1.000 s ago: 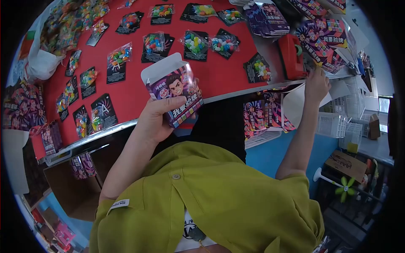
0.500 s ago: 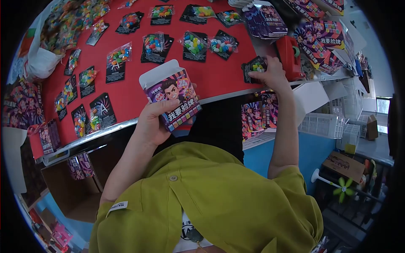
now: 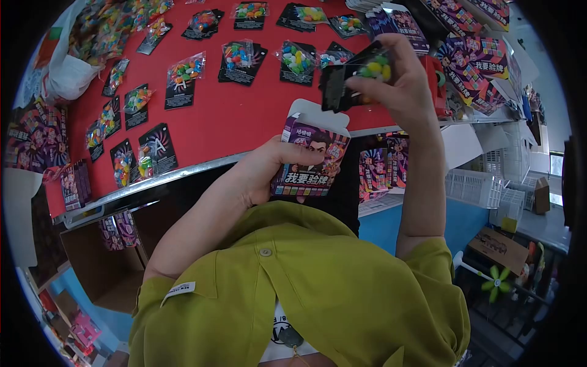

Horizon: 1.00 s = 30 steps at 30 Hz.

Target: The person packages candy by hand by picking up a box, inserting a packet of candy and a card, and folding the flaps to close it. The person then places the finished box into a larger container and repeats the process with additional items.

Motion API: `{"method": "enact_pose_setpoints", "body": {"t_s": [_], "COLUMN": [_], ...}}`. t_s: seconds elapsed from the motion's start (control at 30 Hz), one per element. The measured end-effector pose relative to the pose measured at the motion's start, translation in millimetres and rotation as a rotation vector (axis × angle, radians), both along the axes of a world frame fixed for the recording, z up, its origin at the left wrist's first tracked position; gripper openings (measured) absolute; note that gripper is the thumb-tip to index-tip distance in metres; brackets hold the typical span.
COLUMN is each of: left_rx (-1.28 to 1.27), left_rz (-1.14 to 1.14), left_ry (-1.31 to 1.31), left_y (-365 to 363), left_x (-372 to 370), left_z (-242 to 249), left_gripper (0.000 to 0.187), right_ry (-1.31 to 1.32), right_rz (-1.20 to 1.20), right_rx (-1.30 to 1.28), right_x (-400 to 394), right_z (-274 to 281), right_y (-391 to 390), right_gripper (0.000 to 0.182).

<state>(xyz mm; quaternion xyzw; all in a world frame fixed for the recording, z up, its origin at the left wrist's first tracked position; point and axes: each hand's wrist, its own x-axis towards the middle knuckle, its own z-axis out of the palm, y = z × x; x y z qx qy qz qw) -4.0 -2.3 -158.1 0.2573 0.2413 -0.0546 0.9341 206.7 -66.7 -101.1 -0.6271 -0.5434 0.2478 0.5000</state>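
Observation:
My left hand (image 3: 266,171) holds a purple printed carton (image 3: 310,159) upright in front of my chest, its white top flap open. Just above the carton's open mouth, my right hand (image 3: 405,82) grips a black card with a clear bag of coloured candy (image 3: 354,76). Card and carton are close but apart. Both sit over the front edge of the red table (image 3: 226,131).
Several more candy cards (image 3: 238,58) lie in rows on the red table. Stacks of purple cartons (image 3: 471,67) and a red tape dispenser (image 3: 435,76) stand at the right. A white bag of candy (image 3: 73,67) lies far left. White baskets (image 3: 477,183) sit below right.
My right hand picked a candy card off the table's right edge and carried it over the carton. My left hand moved the carton to the right, toward my middle.

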Motion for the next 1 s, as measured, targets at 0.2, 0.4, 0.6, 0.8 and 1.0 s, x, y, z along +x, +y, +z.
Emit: {"method": "enact_pose_setpoints", "body": {"t_s": [0.2, 0.4, 0.6, 0.8, 1.0], "left_rx": [0.021, 0.176, 0.208, 0.155, 0.345], "left_rz": [0.069, 0.077, 0.077, 0.169, 0.201], "left_ry": [-0.049, -0.051, -0.127, -0.190, -0.221], "left_y": [9, 16, 24, 35, 37], "left_x": [-13, -10, -15, -26, -26], "left_z": [-7, 2, -3, -10, -9], "left_gripper": [0.053, 0.053, 0.058, 0.048, 0.054], "right_ry": [-0.003, -0.528, -0.109, 0.130, 0.007], "right_rz": [0.216, 0.507, 0.409, 0.327, 0.422], "right_rx": [-0.310, -0.023, 0.140, 0.015, 0.117], "right_x": [-13, -34, -51, -48, -45], "right_z": [3, 7, -13, -18, -6], "right_y": [8, 25, 31, 16, 16], "right_gripper": [0.049, 0.049, 0.050, 0.047, 0.052]}}
